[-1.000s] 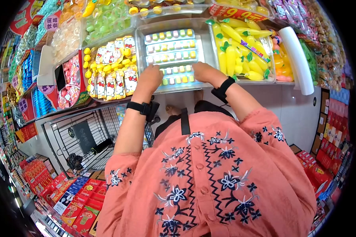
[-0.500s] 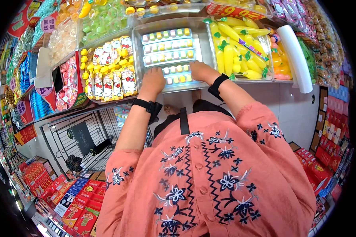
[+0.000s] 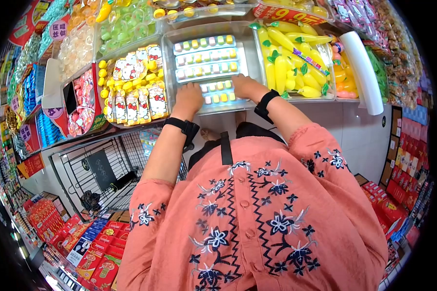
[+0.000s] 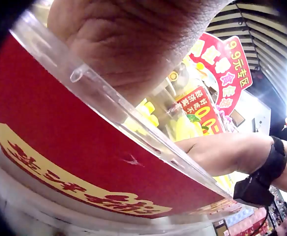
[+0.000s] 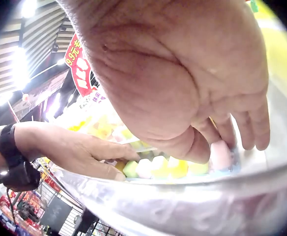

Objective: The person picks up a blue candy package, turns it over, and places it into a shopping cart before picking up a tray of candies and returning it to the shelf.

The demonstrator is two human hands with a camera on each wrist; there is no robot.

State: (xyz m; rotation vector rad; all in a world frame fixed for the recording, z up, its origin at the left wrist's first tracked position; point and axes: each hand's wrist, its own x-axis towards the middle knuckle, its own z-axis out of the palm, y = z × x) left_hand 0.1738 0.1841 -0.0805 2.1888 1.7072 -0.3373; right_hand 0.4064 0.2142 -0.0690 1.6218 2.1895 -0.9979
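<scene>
Small packs of pastel candy cubes lie in rows inside a clear plastic bin (image 3: 252,63). The front candy pack (image 3: 219,97) lies between both hands, close to the bin's front wall. At its left end the left hand (image 3: 188,99) holds it, fingers over the bin's edge and fingertips hidden in the head view. The right hand (image 3: 248,88) grips the other end; in the right wrist view its thumb and fingers (image 5: 227,132) come down around the pink end cube (image 5: 221,156). Farther back lie more candy packs (image 3: 206,56), untouched.
Left of the bin, yellow-capped cartoon pouches (image 3: 136,87) fill another container. Yellow banana-shaped packs (image 3: 281,58) stand on the right, near a roll of plastic bags (image 3: 363,72). A wire shopping cart (image 3: 107,169) is below left. The bin's front wall carries a red strip (image 4: 74,142).
The left hand has shifted slightly nearer the body at the front pack's left end. The right hand stays at the other end, and over the last half second hardly anything differs.
</scene>
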